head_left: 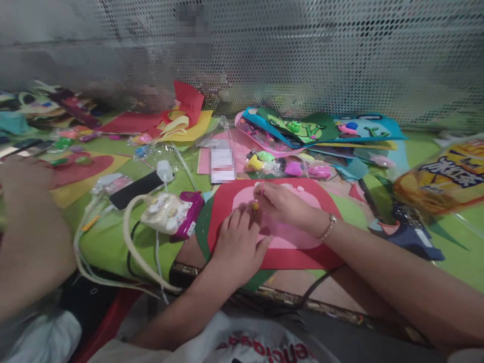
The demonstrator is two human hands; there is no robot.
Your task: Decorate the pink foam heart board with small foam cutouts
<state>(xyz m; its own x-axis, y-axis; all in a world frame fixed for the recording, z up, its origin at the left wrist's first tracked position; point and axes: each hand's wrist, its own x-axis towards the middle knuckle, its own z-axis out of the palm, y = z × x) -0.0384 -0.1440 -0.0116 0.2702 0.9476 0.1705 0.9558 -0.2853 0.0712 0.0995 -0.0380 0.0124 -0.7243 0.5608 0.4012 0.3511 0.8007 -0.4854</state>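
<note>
Fine fingertip work seemed underway: left hand (pixel 239 243) lay on the red-and-pink card (pixel 291 239) on the desk (pixel 108 247), right hand (pixel 282 202) bent over it (I couldn't tell what either gripped); next called for steadiness.

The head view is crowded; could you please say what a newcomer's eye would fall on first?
The red-and-pink sheet near the centre likely draws the eye first, with left hand and right hand over it. Next might come the yellow package at right and the blue-and-green artwork behind.
</note>
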